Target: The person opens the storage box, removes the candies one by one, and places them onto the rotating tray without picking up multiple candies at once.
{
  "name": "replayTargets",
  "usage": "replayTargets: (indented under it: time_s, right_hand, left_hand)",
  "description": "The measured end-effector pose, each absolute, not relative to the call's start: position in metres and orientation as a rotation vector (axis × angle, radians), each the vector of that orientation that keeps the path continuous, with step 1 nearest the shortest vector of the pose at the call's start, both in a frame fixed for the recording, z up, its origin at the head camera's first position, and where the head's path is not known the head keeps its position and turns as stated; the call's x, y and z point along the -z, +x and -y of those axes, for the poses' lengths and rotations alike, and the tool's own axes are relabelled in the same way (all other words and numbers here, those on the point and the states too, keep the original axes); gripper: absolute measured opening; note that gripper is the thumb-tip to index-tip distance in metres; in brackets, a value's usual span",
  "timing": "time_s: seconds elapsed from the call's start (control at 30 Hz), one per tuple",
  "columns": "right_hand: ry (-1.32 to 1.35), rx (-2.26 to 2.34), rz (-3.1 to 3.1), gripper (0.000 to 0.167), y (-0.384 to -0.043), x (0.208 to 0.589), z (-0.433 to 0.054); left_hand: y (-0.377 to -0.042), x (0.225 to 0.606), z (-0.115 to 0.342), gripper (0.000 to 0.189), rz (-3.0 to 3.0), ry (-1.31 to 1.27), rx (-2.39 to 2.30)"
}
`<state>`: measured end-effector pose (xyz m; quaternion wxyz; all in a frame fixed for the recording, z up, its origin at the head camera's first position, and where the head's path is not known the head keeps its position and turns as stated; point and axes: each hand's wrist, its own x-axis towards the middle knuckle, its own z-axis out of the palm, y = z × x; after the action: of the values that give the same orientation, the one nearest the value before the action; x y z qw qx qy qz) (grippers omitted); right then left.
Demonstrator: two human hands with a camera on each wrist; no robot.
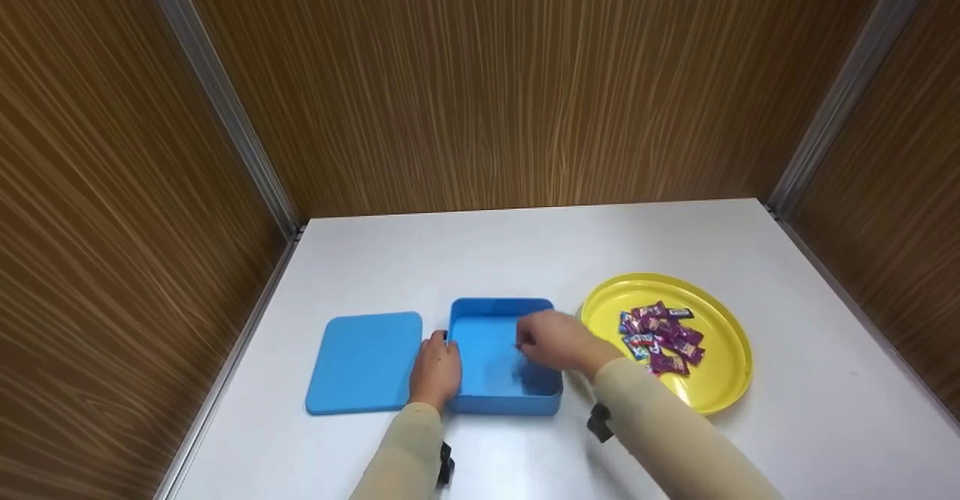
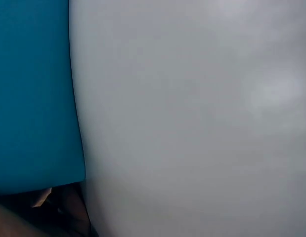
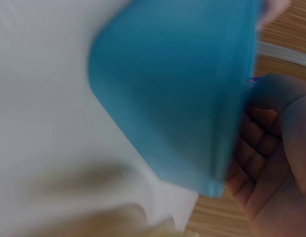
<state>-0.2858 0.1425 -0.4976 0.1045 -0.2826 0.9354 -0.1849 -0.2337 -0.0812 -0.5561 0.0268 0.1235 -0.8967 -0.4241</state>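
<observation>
A blue box (image 1: 491,404) without its lid stands on the white table. My left hand (image 1: 436,369) holds its left wall, with the thumb near the rim. Over the right part of the box, my right hand (image 1: 559,340) is turned down with curled fingers. In the right wrist view, a small purple wrapped candy (image 3: 252,79) pokes out at the thumb tip, mostly hidden by the hand. To the right, a yellow plate (image 1: 727,380) bears a pile of wrapped candies (image 1: 664,335), mostly purple, a few blue and red.
The flat blue lid (image 1: 365,365) lies left of the box, close to the left hand. Wood-patterned panels (image 1: 525,88) with grey metal corner posts (image 1: 217,95) enclose the table (image 1: 465,252) at the back and sides.
</observation>
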Motion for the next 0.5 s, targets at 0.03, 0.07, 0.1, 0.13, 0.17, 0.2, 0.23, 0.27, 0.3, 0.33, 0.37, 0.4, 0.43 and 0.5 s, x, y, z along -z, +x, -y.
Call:
replayTargets:
  time_s: [0.03, 0.07, 0.1, 0.13, 0.17, 0.2, 0.23, 0.27, 0.3, 0.33, 0.37, 0.4, 0.43, 0.5]
  right_hand:
    - [-0.814, 0.596, -2.763, 0.002, -0.289, 0.492, -0.15]
    - [-0.775, 0.647, -2.768, 0.003, -0.291, 0.486, -0.159]
    - [-0.74, 0.681, -2.781, 0.003, -0.293, 0.481, -0.168]
    - [-0.676, 0.713, -2.795, 0.004, -0.295, 0.478, -0.179]
    - [-0.634, 0.735, -2.813, 0.005, -0.297, 0.477, -0.19]
    - [-0.584, 0.76, -2.82, 0.005, -0.298, 0.476, -0.203]
    - [-0.503, 0.791, -2.804, 0.007, -0.298, 0.476, -0.216]
    - [-0.486, 0.792, -2.826, 0.007, -0.299, 0.478, -0.229]
    - [-0.464, 0.791, -2.847, 0.007, -0.299, 0.482, -0.243]
    - [-0.432, 0.788, -2.861, 0.007, -0.299, 0.486, -0.256]
    - [-0.418, 0.774, -2.885, 0.007, -0.299, 0.491, -0.269]
    - [-0.389, 0.76, -2.897, 0.007, -0.299, 0.495, -0.281]
    - [-0.356, 0.74, -2.907, 0.006, -0.298, 0.5, -0.292]
    - [-0.275, 0.71, -2.903, 0.004, -0.295, 0.51, -0.311]
  left_hand:
    - [-0.235, 0.556, 0.082, 0.045, 2.768, 0.378, 1.314]
    - [-0.235, 0.555, 0.082, 0.045, 2.767, 0.372, 1.316]
    - [-0.236, 0.555, 0.082, 0.045, 2.767, 0.371, 1.322]
    - [-0.236, 0.555, 0.083, 0.045, 2.765, 0.372, 1.325]
    - [-0.236, 0.555, 0.083, 0.045, 2.763, 0.373, 1.324]
    - [-0.236, 0.555, 0.084, 0.045, 2.762, 0.378, 1.323]
    - [-0.236, 0.555, 0.085, 0.045, 2.761, 0.386, 1.323]
    - [-0.236, 0.555, 0.086, 0.045, 2.76, 0.391, 1.321]
    - [-0.236, 0.555, 0.087, 0.045, 2.761, 0.396, 1.321]
    - [-0.237, 0.554, 0.088, 0.044, 2.761, 0.39, 1.313]
    - [-0.238, 0.554, 0.089, 0.044, 2.764, 0.38, 1.304]
    - [-0.238, 0.554, 0.09, 0.044, 2.766, 0.373, 1.302]
    - [-0.239, 0.554, 0.091, 0.044, 2.767, 0.367, 1.301]
    - [-0.238, 0.555, 0.092, 0.045, 2.77, 0.358, 1.303]
